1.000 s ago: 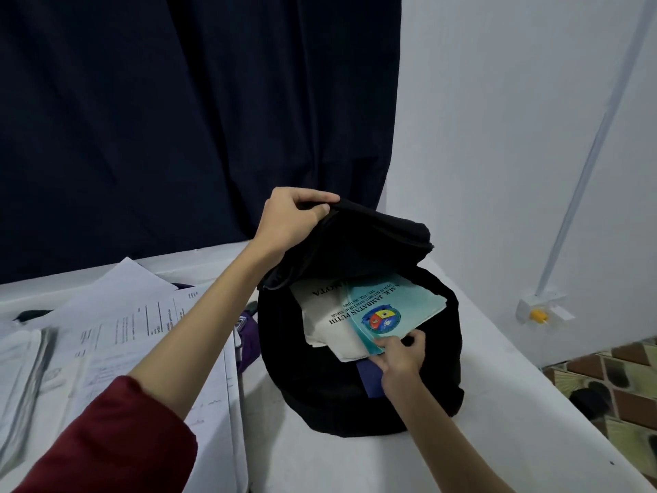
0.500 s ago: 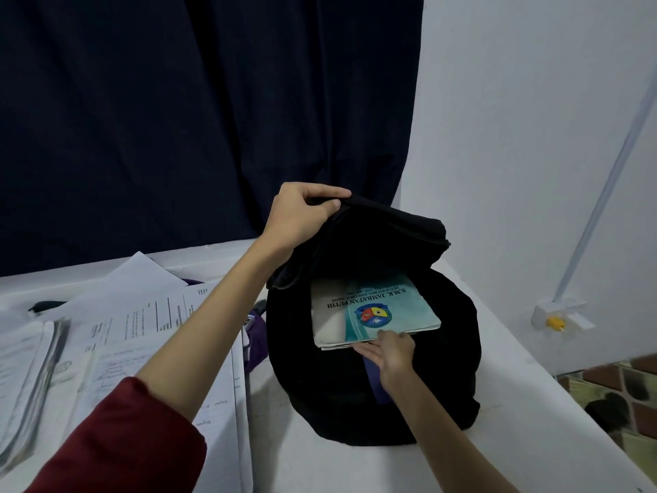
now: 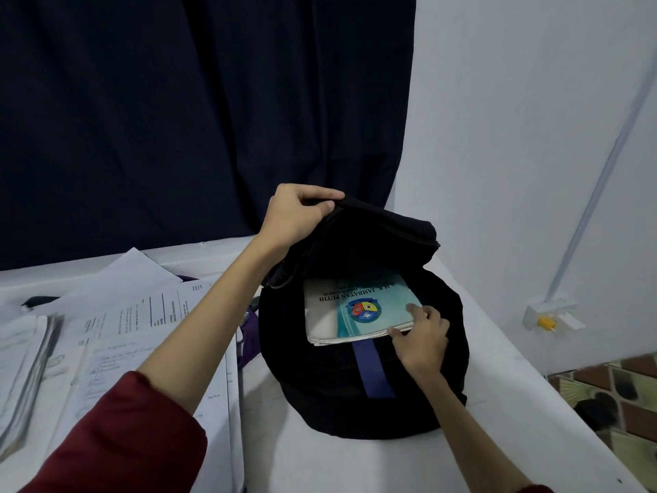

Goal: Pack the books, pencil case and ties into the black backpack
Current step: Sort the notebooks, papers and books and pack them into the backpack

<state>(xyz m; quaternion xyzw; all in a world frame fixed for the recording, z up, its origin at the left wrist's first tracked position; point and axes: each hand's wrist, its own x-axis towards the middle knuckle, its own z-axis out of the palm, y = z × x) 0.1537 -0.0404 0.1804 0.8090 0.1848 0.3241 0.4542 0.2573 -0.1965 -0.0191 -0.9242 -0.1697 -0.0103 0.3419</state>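
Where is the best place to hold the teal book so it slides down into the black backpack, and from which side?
Judging by its pose, hold the near right corner of the teal book, coming from the right. That corner juts out of the black backpack, where the right hand already pinches it; the left hand holds the flap up.

The far edge of the books (image 3: 359, 307) is swallowed by the dark mouth of the black backpack (image 3: 320, 386), and how many lie stacked there cannot be counted. The small print under the cover's heading is too fine to be read. Left of the backpack, a purple item (image 3: 249, 336) is mostly hidden behind the left arm and the papers (image 3: 117, 322); it cannot be identified. The papers are cut off by the frame's left edge. The fingertips of the left hand (image 3: 295, 215) are tucked into the backpack's rim.
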